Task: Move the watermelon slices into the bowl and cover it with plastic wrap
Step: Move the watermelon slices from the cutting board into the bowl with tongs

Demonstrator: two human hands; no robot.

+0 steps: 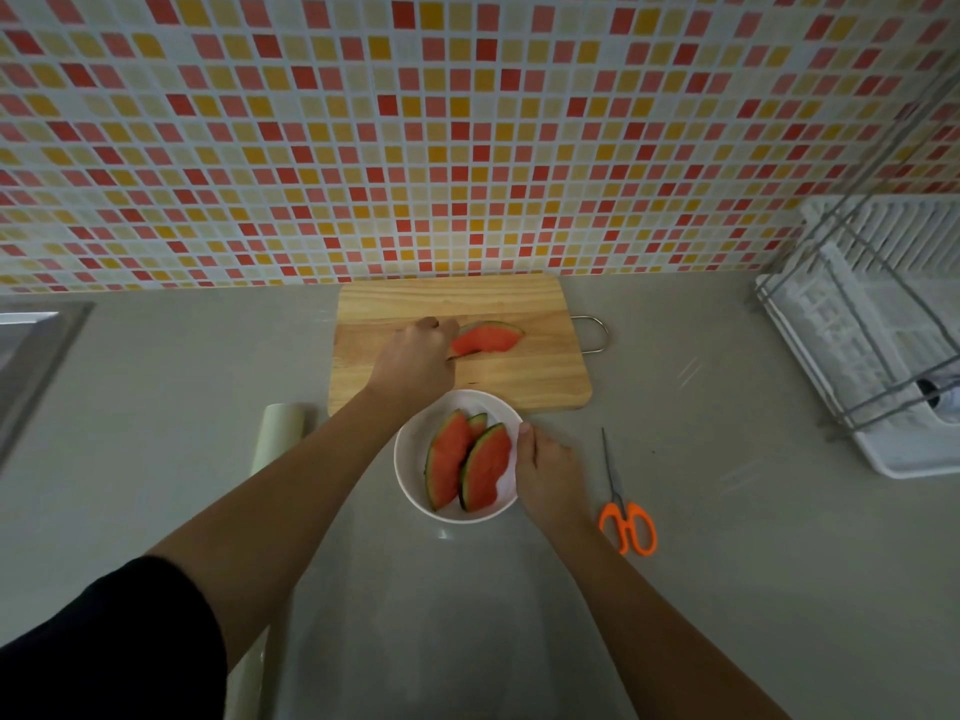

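Your left hand (415, 363) pinches the left end of the red, green-rinded watermelon slice (488, 339) on the wooden cutting board (467, 298), its long axis lying left-right with the rind toward the wall, so, held by one tip, it may snap or slip short of the round white bowl (415, 433) whose rim your right hand (545, 475) grips.

- Nothing readable is turning up anywhere in view.
- Bowl (410, 475) and wrap roll (279, 433) are showing plain, unprinted surfaces.
- Rack (883, 314) is showing no mark that can be read.
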